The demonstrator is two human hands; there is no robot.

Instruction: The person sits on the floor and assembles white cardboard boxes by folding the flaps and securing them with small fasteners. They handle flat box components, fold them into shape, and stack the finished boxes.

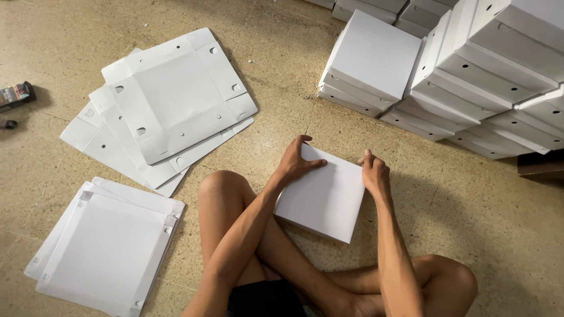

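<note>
A folded white cardboard box (323, 196) lies on the floor in front of my crossed legs. My left hand (295, 162) grips its far left corner, fingers spread over the top. My right hand (373, 174) pinches the far right corner, fingers curled over the edge. Both hands hold the box from its far side.
A fanned pile of flat white box blanks (170, 100) lies at the upper left, and another flat stack (106, 246) at the lower left. Stacks of finished white boxes (470, 70) fill the upper right. A small dark object (16, 94) sits at the left edge.
</note>
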